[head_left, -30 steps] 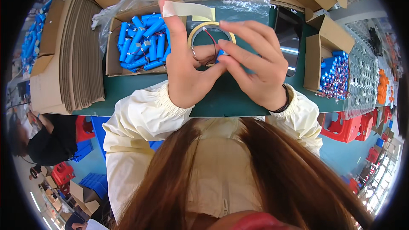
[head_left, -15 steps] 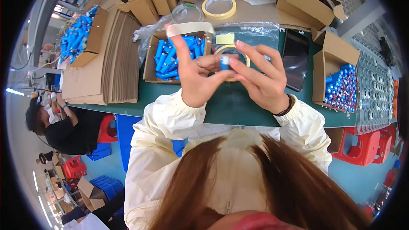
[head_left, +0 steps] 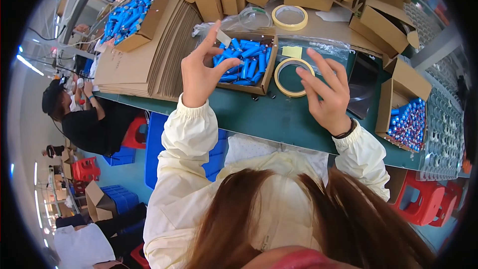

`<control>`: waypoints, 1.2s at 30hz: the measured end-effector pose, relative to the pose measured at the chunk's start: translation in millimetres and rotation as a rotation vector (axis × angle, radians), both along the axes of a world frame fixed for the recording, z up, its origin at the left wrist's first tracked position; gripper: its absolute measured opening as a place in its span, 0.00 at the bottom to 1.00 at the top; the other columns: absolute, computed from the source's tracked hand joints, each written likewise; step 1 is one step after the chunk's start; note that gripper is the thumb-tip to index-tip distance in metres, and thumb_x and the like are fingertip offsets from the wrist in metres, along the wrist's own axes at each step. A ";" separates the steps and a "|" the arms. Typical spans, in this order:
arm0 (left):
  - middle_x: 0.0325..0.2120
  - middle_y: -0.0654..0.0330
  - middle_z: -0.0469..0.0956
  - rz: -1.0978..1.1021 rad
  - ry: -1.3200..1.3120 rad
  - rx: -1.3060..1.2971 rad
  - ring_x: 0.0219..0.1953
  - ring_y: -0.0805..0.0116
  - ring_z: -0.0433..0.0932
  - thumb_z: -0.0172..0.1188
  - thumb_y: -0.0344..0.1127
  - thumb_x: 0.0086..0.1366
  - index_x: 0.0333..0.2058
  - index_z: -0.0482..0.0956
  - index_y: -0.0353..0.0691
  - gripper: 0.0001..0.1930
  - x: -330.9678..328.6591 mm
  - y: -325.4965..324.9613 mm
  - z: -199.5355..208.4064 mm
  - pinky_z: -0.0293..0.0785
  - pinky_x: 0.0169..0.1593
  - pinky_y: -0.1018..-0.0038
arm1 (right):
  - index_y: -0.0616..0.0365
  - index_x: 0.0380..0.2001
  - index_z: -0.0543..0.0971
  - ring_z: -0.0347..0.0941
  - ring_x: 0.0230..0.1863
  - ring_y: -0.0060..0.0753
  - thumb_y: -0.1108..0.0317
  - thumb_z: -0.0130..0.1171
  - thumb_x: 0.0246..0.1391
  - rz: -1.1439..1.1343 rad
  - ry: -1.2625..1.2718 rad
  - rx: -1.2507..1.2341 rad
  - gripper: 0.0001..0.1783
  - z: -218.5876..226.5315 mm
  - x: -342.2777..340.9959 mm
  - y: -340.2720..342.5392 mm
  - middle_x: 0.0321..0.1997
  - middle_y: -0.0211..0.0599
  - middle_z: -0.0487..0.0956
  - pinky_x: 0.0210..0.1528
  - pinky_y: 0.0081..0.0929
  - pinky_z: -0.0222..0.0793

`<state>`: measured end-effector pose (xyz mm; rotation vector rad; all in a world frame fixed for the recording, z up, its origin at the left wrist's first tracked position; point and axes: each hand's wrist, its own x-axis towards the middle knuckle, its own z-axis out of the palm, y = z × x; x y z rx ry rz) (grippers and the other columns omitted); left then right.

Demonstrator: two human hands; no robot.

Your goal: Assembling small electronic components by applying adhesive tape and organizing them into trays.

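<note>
My left hand is raised at the left front of a cardboard box of loose blue cylindrical battery cells. Its thumb and fingers are spread, and a short pale strip of tape clings near the tip of the index finger. My right hand hovers right of a yellow tape roll lying on the green tabletop, fingers apart and nothing visible in them. No cell shows in either hand.
Flattened cardboard is stacked at left, with another box of blue cells beyond. A second tape roll lies behind. At right are a dark phone-like slab and a box of upright cells. A co-worker sits at far left.
My hands have moved apart, and the blue cell between them is no longer visible in either. The tape strip stays on my left index finger. The view has shifted, so the table appears farther right.
</note>
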<state>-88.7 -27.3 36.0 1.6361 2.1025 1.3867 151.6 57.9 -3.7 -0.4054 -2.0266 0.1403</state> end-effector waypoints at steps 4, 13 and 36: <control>0.31 0.55 0.77 -0.038 0.214 0.222 0.35 0.71 0.75 0.72 0.31 0.39 0.49 0.74 0.47 0.33 -7.1 6.3 -3.8 0.71 0.41 0.76 | 0.57 0.33 0.81 0.68 0.42 0.41 0.80 0.61 0.36 -0.040 0.046 -0.038 0.15 2.4 2.5 2.4 0.50 0.40 0.74 0.45 0.28 0.65; 0.32 0.57 0.79 -0.522 -0.795 0.012 0.34 0.71 0.77 0.61 0.24 0.53 0.37 0.78 0.29 0.11 52.1 38.0 16.1 0.72 0.42 0.77 | 0.61 0.34 0.80 0.70 0.42 0.33 0.77 0.56 0.46 0.064 0.196 -0.455 0.10 8.5 15.8 19.9 0.48 0.42 0.75 0.47 0.26 0.64; 0.21 0.65 0.77 -0.633 -0.604 -0.144 0.23 0.83 0.70 0.65 0.24 0.47 0.39 0.79 0.32 0.17 95.8 47.5 -30.0 0.67 0.28 0.86 | 0.67 0.36 0.78 0.74 0.35 0.23 0.71 0.56 0.51 0.348 0.124 -0.912 0.11 11.9 26.7 33.5 0.33 0.37 0.79 0.42 0.20 0.67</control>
